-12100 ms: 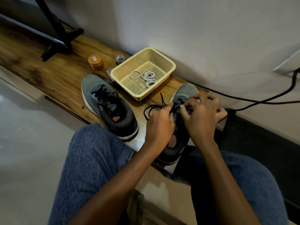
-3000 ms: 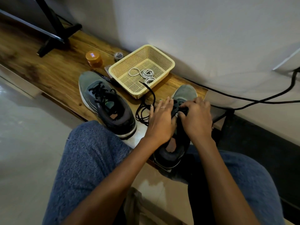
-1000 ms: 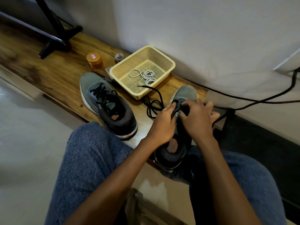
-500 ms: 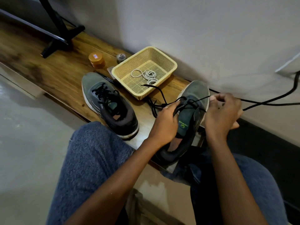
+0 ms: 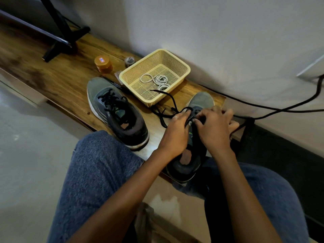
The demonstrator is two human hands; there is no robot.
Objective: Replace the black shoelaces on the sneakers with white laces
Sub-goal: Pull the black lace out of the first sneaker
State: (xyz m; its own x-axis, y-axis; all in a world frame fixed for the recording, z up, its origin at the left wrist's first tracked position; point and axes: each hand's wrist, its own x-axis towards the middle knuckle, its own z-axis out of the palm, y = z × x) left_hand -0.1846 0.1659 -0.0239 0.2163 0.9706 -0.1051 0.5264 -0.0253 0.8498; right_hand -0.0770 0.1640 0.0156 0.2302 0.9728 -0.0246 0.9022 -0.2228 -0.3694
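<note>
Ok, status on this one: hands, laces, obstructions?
Both hands pinching black lace on right sneaker. White laces in basket. Nothing blocking.

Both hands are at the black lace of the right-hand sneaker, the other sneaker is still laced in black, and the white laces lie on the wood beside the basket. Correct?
Not quite. In the head view the white laces lie inside the yellow basket, not beside it. The rest holds.
</note>
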